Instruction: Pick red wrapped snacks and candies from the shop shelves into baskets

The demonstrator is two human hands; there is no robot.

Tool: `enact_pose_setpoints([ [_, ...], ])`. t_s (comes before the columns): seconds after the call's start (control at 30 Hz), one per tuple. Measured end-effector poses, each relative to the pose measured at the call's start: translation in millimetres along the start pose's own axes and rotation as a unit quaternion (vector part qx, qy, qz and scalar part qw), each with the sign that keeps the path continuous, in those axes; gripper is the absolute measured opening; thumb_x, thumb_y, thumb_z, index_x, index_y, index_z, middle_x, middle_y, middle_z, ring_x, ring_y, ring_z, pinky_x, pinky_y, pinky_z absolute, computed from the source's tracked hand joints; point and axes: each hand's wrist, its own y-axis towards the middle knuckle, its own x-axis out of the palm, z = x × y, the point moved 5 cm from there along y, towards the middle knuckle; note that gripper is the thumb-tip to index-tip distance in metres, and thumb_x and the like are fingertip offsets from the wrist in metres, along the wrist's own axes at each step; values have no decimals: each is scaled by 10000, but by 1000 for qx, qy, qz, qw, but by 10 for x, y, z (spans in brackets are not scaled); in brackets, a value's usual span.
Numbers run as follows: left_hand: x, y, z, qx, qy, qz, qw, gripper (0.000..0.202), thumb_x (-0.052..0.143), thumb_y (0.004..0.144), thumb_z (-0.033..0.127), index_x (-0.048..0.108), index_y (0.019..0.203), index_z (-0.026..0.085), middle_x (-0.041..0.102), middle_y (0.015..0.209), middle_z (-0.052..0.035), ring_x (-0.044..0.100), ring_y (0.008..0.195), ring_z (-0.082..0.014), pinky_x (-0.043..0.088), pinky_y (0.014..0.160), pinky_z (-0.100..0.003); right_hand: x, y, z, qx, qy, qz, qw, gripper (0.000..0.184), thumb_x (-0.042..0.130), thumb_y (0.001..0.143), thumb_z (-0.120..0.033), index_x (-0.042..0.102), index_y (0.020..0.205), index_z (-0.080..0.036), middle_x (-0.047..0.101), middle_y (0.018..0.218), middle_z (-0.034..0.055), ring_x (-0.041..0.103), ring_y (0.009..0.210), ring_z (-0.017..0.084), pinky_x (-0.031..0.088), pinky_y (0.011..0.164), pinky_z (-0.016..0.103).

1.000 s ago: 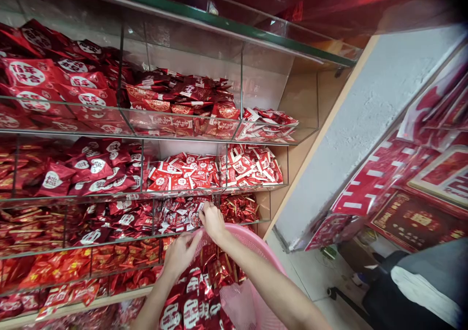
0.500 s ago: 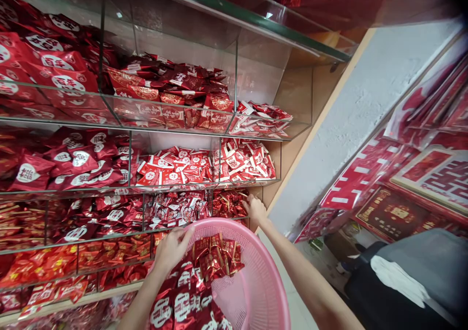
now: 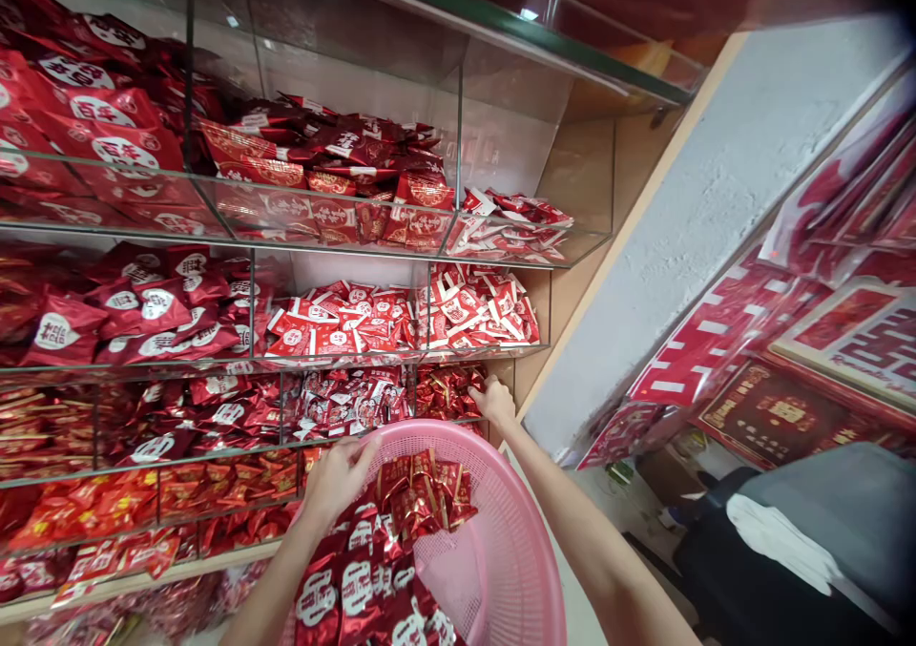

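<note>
My left hand (image 3: pixel 338 475) grips the far rim of a pink plastic basket (image 3: pixel 516 551), fingers curled over the edge. The basket holds several red foil packets (image 3: pixel 372 579) and smaller red-and-gold candies (image 3: pixel 424 498). My right hand (image 3: pixel 493 400) reaches into the right-hand glass bin of the third shelf, its fingers closed among red-and-gold wrapped candies (image 3: pixel 445 391). What those fingers hold is hidden.
Glass shelves (image 3: pixel 307 245) with dividers hold heaps of red packets in several bins across the left. A white wall (image 3: pixel 687 226) stands to the right, with red decorations (image 3: pixel 822 341) beyond it. A dark object (image 3: pixel 801 551) sits low at the right.
My right hand left the basket rim and went right into the bin of red-and-gold candies. The left hand stayed on the basket, and the view shifted slightly right.
</note>
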Motion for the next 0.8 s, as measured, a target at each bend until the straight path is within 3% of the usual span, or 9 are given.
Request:
enact_pose_setpoints([
  [0.13, -6, -4, 28, 4, 2, -5, 1000, 472, 350, 762, 564, 682, 741, 229, 681, 863, -39, 612, 792, -198, 403, 663, -238, -73, -55, 35, -34, 18, 30, 999, 225, 435, 803, -325, 562, 851, -146, 634, 849, 157, 609, 835, 240, 420, 673, 294],
  [0.23, -10, -4, 42, 4, 13, -6, 1000, 512, 317, 773, 580, 668, 696, 216, 673, 882, -41, 612, 771, -187, 394, 644, -231, -138, -93, 86, -42, 49, 41, 997, 245, 352, 848, -274, 557, 834, -140, 640, 787, 142, 620, 768, 201, 419, 644, 257],
  [0.37, -6, 4, 42, 3, 23, -12, 1000, 545, 279, 783, 596, 659, 691, 216, 663, 867, -37, 605, 747, -178, 382, 629, -232, -235, -156, 131, -64, 121, 48, 989, 308, 256, 889, -324, 513, 886, -153, 643, 727, 90, 623, 675, 153, 439, 589, 215],
  [0.47, 4, 9, 31, 7, 16, -12, 1000, 536, 283, 785, 592, 667, 746, 221, 658, 891, -43, 601, 769, -179, 384, 651, -234, -286, -272, 129, -89, 297, 30, 950, 345, 250, 874, -438, 462, 895, -167, 633, 745, 75, 617, 620, 152, 462, 515, 220],
  [0.53, 19, 8, 23, 13, 13, -11, 1000, 526, 285, 789, 584, 664, 750, 220, 656, 887, -44, 600, 768, -180, 387, 658, -239, -308, -404, 98, -103, 408, 4, 907, 358, 304, 841, -505, 443, 880, -177, 622, 756, 70, 614, 609, 155, 474, 497, 232],
  [0.6, 39, 2, 10, 17, 16, -10, 1000, 505, 304, 784, 578, 658, 732, 222, 653, 880, -41, 598, 767, -182, 390, 660, -245, -318, -578, 32, -119, 455, -29, 882, 360, 344, 823, -529, 438, 875, -186, 611, 720, 45, 607, 593, 146, 480, 509, 237],
  [0.7, 71, -8, -11, 20, 23, -10, 999, 464, 339, 770, 572, 656, 749, 235, 639, 921, -30, 591, 803, -185, 399, 693, -253, -278, -882, -162, -167, 449, -122, 869, 344, 359, 828, -519, 449, 857, -188, 588, 630, 4, 583, 546, 127, 477, 524, 238],
  [0.8, 94, -12, -23, 31, 15, -21, 999, 445, 328, 785, 551, 650, 840, 250, 613, 980, -19, 576, 854, -176, 401, 763, -265, -176, -1171, -399, -242, 374, -232, 865, 308, 365, 845, -479, 468, 813, -191, 571, 590, -18, 566, 526, 113, 457, 526, 226],
])
